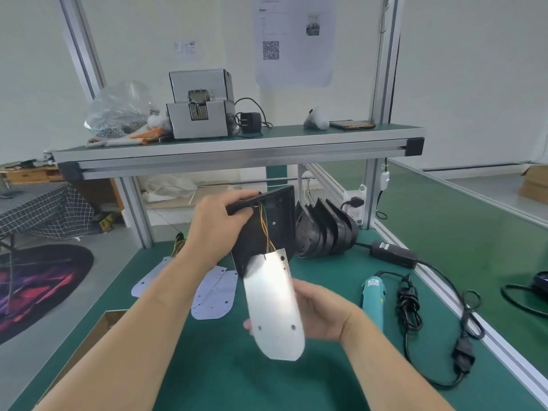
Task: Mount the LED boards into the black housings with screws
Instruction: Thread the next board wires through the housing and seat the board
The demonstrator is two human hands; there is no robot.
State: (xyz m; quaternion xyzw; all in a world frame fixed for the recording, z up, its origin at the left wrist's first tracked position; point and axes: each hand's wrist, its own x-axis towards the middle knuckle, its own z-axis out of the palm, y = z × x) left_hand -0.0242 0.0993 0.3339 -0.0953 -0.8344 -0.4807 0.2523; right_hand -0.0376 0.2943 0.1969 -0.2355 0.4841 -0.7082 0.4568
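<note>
My left hand (pixel 221 225) grips the top edge of a black housing (pixel 278 213), held upright above the green table (pixel 207 366). Thin coloured wires (pixel 264 229) run from inside the housing down to a white LED board (pixel 274 307). My right hand (pixel 318 311) holds that board from behind, its plain back toward me, tilted below the housing. Two more white boards (pixel 215 295) lie flat on the table to the left. A stack of black housings (pixel 324 232) leans at the back. A teal electric screwdriver (pixel 374 295) lies to the right.
A black power adapter (pixel 393 254) and coiled cable (pixel 410 310) lie on the right side. The shelf above carries a screw feeder machine (pixel 200 106), a bag of screws (pixel 118 114) and a phone (pixel 352 124). A cardboard box (pixel 98 330) sits at the table's left edge.
</note>
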